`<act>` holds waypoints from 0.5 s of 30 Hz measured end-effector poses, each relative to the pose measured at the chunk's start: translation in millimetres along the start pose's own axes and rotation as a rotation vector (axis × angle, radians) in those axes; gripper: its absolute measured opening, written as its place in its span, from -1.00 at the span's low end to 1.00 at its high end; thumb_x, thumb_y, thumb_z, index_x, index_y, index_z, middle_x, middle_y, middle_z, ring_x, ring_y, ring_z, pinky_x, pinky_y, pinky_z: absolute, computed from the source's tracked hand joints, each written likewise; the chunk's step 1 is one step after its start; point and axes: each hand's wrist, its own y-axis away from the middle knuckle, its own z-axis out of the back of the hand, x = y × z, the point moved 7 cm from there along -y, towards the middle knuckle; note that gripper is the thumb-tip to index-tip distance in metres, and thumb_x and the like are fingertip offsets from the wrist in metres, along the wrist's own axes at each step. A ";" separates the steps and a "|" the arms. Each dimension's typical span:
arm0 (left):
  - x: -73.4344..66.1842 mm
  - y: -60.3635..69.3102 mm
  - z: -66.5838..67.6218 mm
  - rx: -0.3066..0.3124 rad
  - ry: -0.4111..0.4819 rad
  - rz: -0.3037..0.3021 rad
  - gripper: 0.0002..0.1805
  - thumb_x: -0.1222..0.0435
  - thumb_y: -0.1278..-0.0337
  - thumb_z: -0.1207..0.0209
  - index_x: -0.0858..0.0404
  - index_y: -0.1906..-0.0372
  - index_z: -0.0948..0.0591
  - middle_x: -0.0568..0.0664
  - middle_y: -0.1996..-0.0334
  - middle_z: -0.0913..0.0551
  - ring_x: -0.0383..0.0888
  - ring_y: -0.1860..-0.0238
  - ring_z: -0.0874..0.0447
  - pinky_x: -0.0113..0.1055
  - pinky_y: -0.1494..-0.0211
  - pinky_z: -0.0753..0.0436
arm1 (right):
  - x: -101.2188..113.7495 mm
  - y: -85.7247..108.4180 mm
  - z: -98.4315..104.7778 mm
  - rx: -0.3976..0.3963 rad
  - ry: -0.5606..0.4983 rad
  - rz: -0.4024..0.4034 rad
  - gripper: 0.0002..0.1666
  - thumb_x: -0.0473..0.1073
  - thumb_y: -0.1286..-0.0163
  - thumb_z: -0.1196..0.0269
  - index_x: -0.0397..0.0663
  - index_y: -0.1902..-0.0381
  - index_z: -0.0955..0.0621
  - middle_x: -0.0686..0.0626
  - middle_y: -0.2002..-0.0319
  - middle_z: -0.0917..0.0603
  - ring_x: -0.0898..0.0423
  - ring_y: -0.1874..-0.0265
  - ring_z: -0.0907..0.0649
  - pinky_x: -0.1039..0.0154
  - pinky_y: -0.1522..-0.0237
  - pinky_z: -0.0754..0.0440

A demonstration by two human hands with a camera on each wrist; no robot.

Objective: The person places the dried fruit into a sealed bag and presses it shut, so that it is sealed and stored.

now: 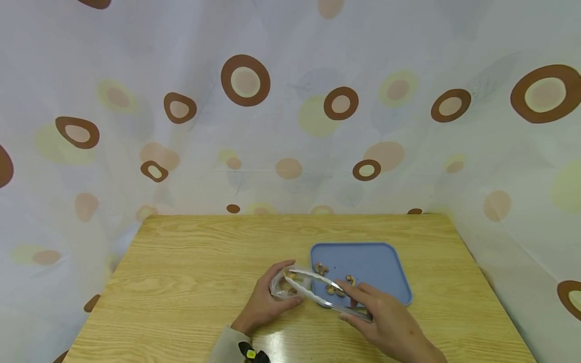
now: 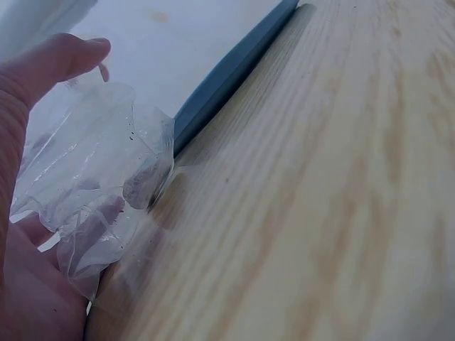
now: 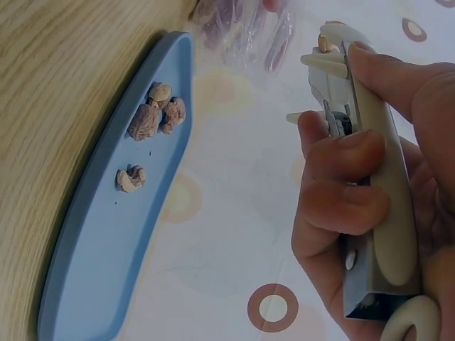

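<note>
In the head view my left hand [image 1: 267,298] grips a clear plastic bag [image 1: 278,287], its mouth facing the tongs; brownish pieces show inside. The left wrist view shows the crinkled bag [image 2: 92,156] between the thumb and fingers of my left hand [image 2: 35,177]. My right hand [image 1: 386,317] holds metal tongs [image 1: 347,311] with pale tips, which reach the bag's mouth. Whether the tips hold a piece cannot be told. In the right wrist view my right hand [image 3: 355,177] is curled round the tongs [image 3: 387,192]. Several brown dried pieces [image 3: 146,122] lie on the blue tray [image 3: 85,263].
The blue tray [image 1: 376,262] lies on the wooden table [image 1: 204,252], right of the bag and just beyond my right hand. A patterned sheet [image 1: 290,126] hangs behind the table and along both sides.
</note>
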 end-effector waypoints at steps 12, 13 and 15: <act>-2.2 -0.2 -0.1 -0.004 -0.005 -0.030 -0.09 0.21 -0.18 -0.59 0.06 -0.62 -0.45 -0.07 -0.33 -0.67 -0.03 -0.32 -0.65 -0.28 -0.37 -0.58 | -1.3 0.9 -2.5 -0.011 0.008 -0.023 -0.19 0.11 -0.44 -0.51 0.22 -0.59 -0.55 0.31 0.22 -0.60 0.47 0.46 -0.39 0.42 0.41 -0.46; -2.2 0.0 -0.2 -0.005 -0.004 -0.029 -0.09 0.21 -0.18 -0.59 0.06 -0.62 -0.45 -0.08 -0.34 -0.67 -0.02 -0.32 -0.64 -0.28 -0.38 -0.58 | -1.6 1.0 -2.6 -0.012 0.006 -0.025 -0.19 0.11 -0.44 -0.51 0.22 -0.59 -0.55 0.31 0.22 -0.60 0.47 0.46 -0.39 0.42 0.42 -0.46; -2.0 0.5 -0.6 -0.004 -0.001 -0.027 -0.09 0.21 -0.18 -0.59 0.06 -0.62 -0.45 -0.08 -0.35 -0.66 -0.04 -0.32 -0.64 -0.28 -0.37 -0.59 | -2.3 1.3 -2.7 -0.015 -0.001 -0.028 -0.19 0.12 -0.45 -0.50 0.21 -0.59 -0.55 0.31 0.22 -0.60 0.47 0.47 -0.39 0.42 0.42 -0.46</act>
